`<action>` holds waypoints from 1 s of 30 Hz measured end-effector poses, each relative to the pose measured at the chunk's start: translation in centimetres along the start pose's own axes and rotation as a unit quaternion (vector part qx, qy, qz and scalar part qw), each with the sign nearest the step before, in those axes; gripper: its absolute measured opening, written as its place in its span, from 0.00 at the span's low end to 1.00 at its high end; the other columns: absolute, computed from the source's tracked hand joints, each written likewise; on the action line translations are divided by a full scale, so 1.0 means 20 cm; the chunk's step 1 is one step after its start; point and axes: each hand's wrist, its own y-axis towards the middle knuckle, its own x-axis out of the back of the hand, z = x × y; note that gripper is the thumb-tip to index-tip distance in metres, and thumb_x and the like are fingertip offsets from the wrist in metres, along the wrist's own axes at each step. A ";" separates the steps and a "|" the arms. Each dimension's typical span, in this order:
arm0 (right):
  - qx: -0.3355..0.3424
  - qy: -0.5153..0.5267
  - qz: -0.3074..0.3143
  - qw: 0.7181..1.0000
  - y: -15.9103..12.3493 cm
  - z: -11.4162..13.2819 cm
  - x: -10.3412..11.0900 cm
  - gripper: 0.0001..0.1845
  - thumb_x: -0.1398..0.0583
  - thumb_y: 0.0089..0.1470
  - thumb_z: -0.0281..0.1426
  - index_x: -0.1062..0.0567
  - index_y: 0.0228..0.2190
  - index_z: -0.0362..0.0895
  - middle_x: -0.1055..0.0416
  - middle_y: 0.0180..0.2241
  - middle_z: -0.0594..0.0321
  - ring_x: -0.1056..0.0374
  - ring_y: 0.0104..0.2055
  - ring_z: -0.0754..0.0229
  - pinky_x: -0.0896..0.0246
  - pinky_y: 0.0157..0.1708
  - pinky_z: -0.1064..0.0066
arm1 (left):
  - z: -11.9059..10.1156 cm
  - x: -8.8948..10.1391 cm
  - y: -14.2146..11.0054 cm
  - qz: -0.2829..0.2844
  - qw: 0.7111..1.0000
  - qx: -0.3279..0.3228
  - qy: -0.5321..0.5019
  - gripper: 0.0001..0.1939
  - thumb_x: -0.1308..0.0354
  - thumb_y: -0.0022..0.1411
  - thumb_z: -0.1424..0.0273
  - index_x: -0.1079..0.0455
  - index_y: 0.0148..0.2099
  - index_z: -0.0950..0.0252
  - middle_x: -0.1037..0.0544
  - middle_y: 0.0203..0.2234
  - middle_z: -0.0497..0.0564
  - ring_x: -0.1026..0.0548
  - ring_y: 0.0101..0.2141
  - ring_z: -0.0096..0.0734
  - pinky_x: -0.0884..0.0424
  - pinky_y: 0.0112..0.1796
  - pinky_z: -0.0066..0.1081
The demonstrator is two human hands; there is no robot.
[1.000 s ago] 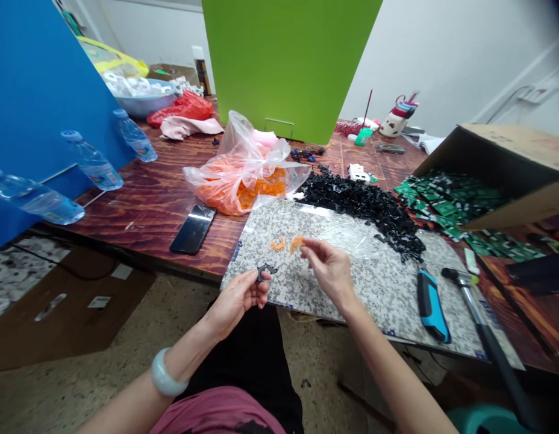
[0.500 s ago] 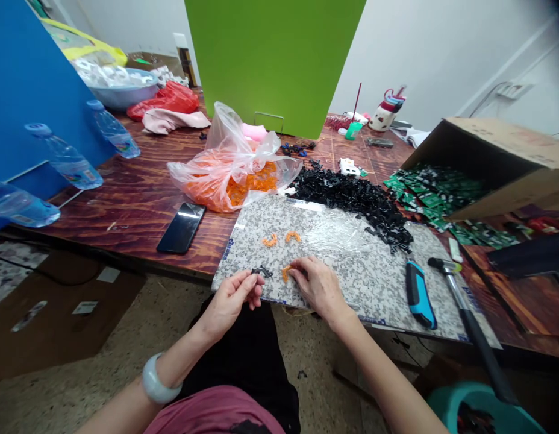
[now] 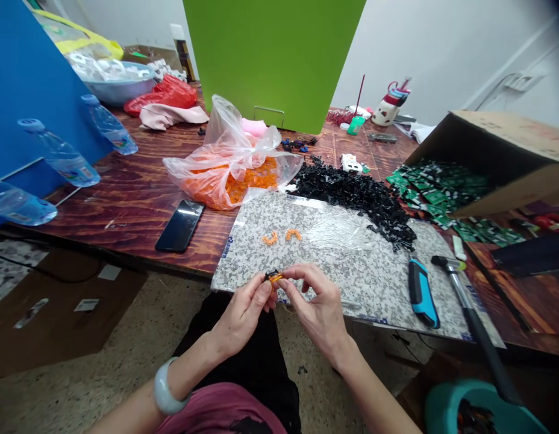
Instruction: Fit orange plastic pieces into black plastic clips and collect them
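At far left, a basin [image 3: 121, 93] held white parts, and a clear bag [image 3: 229, 175] held orange pieces. Above a stone slab [image 3: 352, 283], the nearly closed left hand [image 3: 243, 316] pinched a black clip [image 3: 268, 276] and the right hand [image 3: 318, 307] an orange piece [image 3: 276, 278], fingers partly hiding both. At right, a tipped box [image 3: 500, 150] spilled green boards; a teal bucket [image 3: 446, 398], cut off by the frame, held dark parts.

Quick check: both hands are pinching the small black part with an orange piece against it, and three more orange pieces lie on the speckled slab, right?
No, the head view shows two more, not three: one orange piece and a second orange piece on the speckled slab. The left hand and right hand do pinch the small black part with a third orange piece against it.
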 end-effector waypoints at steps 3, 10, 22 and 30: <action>0.005 0.013 -0.007 1.000 -0.01 -0.02 -0.02 0.05 0.41 0.53 0.24 0.25 0.33 0.44 0.27 0.35 0.58 0.32 0.40 0.58 0.37 0.33 0.70 | -0.01 0.00 -0.01 0.007 0.999 -0.003 0.032 0.16 0.59 0.69 0.61 0.38 0.33 0.63 0.33 0.26 0.45 0.34 0.29 0.28 0.37 0.35 0.29; 0.000 0.037 -0.011 0.999 -0.02 -0.01 -0.02 0.05 0.40 0.53 0.24 0.25 0.33 0.43 0.26 0.34 0.59 0.31 0.36 0.60 0.35 0.31 0.72 | 0.01 -0.01 -0.02 0.016 0.998 -0.011 0.064 0.13 0.58 0.70 0.64 0.39 0.35 0.63 0.33 0.27 0.45 0.34 0.29 0.28 0.37 0.33 0.29; 0.002 0.035 -0.009 0.999 -0.02 0.00 -0.01 0.04 0.40 0.53 0.24 0.24 0.32 0.43 0.26 0.33 0.60 0.31 0.35 0.61 0.35 0.30 0.73 | 0.01 -0.01 -0.01 0.017 0.993 -0.034 0.113 0.13 0.60 0.70 0.66 0.39 0.34 0.63 0.34 0.26 0.46 0.35 0.29 0.28 0.38 0.33 0.29; -0.040 0.060 0.017 0.997 -0.02 -0.01 0.01 0.05 0.38 0.52 0.28 0.24 0.34 0.43 0.25 0.33 0.61 0.29 0.35 0.61 0.34 0.31 0.72 | -0.02 0.01 -0.02 0.023 0.992 -0.037 0.115 0.13 0.60 0.69 0.67 0.39 0.33 0.63 0.34 0.26 0.46 0.35 0.28 0.28 0.38 0.32 0.28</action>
